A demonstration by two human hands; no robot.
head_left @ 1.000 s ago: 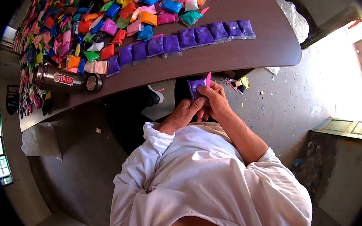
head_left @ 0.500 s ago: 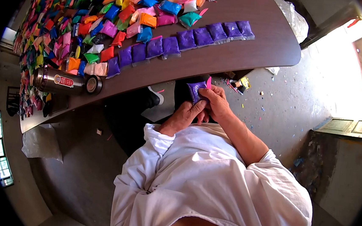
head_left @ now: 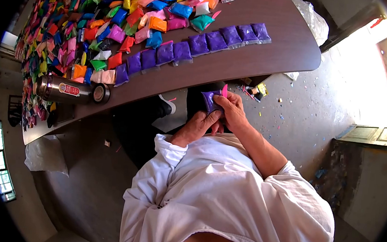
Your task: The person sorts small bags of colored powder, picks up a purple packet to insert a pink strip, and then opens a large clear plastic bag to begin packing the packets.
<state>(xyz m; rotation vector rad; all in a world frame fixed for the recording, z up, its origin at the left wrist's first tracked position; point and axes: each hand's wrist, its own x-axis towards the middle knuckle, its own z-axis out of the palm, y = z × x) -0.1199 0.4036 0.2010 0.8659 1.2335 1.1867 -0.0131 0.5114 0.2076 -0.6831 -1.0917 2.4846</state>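
A small clear packet filled with purple (head_left: 209, 98) is held in front of my waist, beyond the table's near edge. My left hand (head_left: 197, 125) grips its lower end, thumb lying across the front. From the other side my right hand (head_left: 233, 110) pinches it, thumb pressed on the purple face. A bright pink flat strip (head_left: 225, 90) sticks up at the packet's right edge by my right fingers; its lower part is hidden. On the table, similar purple packets (head_left: 198, 44) lie side by side in a slanting row.
A big heap of packets in many colours (head_left: 91, 31) covers the left of the brown table (head_left: 271, 59). A steel flask (head_left: 55, 88) lies on its side near the front edge. Clear plastic bags (head_left: 47, 153) hang or lie around the table. Scraps (head_left: 262, 90) litter the floor at right.
The packet has turned and tilted slightly between my fingers, with both hands keeping their hold. The row and the heap on the table stay as they were.
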